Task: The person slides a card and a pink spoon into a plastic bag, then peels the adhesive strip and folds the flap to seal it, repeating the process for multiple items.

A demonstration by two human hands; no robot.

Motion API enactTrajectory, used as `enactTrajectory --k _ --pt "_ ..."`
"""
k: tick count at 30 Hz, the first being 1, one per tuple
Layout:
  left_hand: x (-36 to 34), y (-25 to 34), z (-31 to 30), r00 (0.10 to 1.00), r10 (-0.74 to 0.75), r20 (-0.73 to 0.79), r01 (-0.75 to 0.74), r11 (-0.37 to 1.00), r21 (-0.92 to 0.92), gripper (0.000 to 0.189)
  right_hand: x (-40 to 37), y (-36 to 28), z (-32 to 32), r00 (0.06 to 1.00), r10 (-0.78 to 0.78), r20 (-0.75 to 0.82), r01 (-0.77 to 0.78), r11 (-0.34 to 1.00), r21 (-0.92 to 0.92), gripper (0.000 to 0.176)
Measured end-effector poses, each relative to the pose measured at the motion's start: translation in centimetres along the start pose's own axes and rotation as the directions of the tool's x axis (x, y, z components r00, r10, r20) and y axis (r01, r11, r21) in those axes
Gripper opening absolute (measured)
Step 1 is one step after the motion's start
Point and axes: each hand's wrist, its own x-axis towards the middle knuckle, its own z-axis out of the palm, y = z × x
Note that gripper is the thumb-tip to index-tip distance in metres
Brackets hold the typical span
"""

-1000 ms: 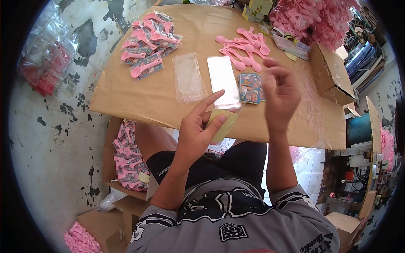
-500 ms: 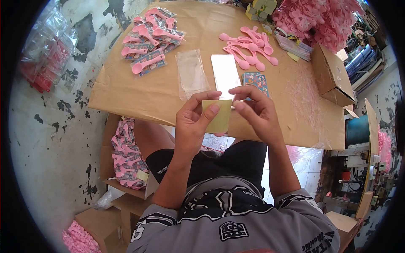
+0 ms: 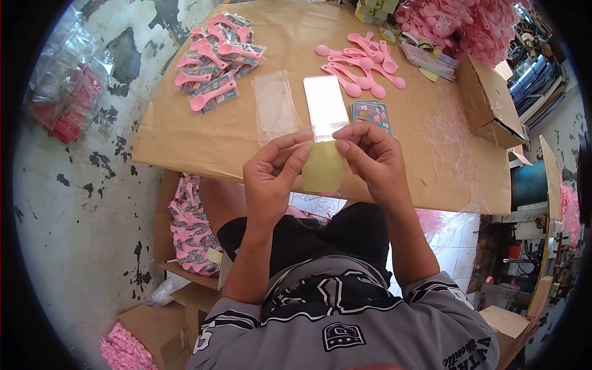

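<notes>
My left hand (image 3: 269,169) pinches the upper left corner of a yellow-green card (image 3: 322,168) between thumb and fingers. On the opposite upper corner, my right hand (image 3: 375,157) has a similar pinch. The card hangs slightly curved over the table's front edge; a bit of pink shows below it, too little to name. Just beyond my fingertips lies a shiny white-silver stack of flat sleeves (image 3: 325,102). Clear plastic bags (image 3: 275,106) rest to its left, and printed blue cards (image 3: 372,115) to its right, partly behind my right hand.
Loose pink spoons (image 3: 364,65) lie at the back right. Packed spoons with cards (image 3: 216,55) are piled at the back left. An open cardboard box (image 3: 487,102) sits on the right edge, near a big pink bundle (image 3: 453,28). Below left, another box holds packed spoons (image 3: 192,228).
My right hand has closed onto the card's right corner, where before its fingers were apart beside it. The card now faces me more squarely. The view has shifted slightly.
</notes>
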Motion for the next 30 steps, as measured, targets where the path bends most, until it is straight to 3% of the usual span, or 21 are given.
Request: enactTrajectory --k 7,9,14,15,18,19,21,22,25,28,30 --pt "-0.2 -0.7 -0.5 0.988 0.142 0.059 -0.142 0.99 -0.019 0.015 -0.5 0.0 -0.5 0.991 -0.114 0.067 0.108 0.991 0.085 0.009" --pt "-0.2 -1.1 -1.2 0.981 0.175 0.08 -0.175 0.985 -0.007 0.01 -0.5 -0.3 -0.5 0.983 -0.163 0.09 0.162 0.987 0.013 0.009" --pt "-0.2 -0.3 -1.7 0.989 0.127 0.076 -0.113 0.98 -0.165 0.008 -0.3 -0.7 -0.3 0.96 -0.227 0.165 0.238 0.97 -0.051 0.009" --pt "-0.3 -0.1 -1.9 0.99 0.111 0.087 -0.09 0.972 -0.216 0.009 -0.3 -1.1 0.1 0.964 -0.211 0.163 0.225 0.972 -0.07 0.009" --pt "-0.9 0.1 -2.0 0.994 0.07 0.087 -0.063 0.995 -0.083 0.017 -0.4 -0.9 1.0 0.985 -0.151 0.084 0.161 0.979 -0.128 0.016" --pt "-1.0 0.5 -1.9 0.994 0.062 0.088 -0.052 0.992 -0.119 0.021 -0.3 -0.6 1.4 0.991 -0.128 0.049 0.133 0.981 -0.143 0.021" --pt "-0.9 1.7 -1.2 0.994 0.05 0.094 -0.032 0.981 -0.191 0.03 0.0 -0.6 1.8 0.982 -0.172 0.074 0.178 0.98 -0.084 0.028" --pt "-0.9 2.0 -1.2 0.99 0.043 0.134 -0.018 0.982 -0.186 0.044 0.1 -0.7 1.9 0.977 -0.195 0.081 0.2 0.978 -0.054 0.032" --pt "-1.0 1.6 -2.3 0.977 -0.02 0.21 0.015 0.999 0.029 0.044 0.1 -0.8 2.3 0.964 -0.247 0.101 0.253 0.966 -0.055 0.033" --pt "-0.8 1.8 -3.0 0.97 0.074 0.232 -0.137 0.954 0.265 0.033 -0.3 -1.5 2.0 0.971 -0.228 0.07 0.236 0.963 -0.132 0.029" --pt "0.1 3.0 -3.3 0.912 0.347 0.216 -0.409 0.759 0.506 0.026 -0.2 -1.6 1.2 0.965 -0.256 -0.049 0.241 0.947 -0.213 0.025"
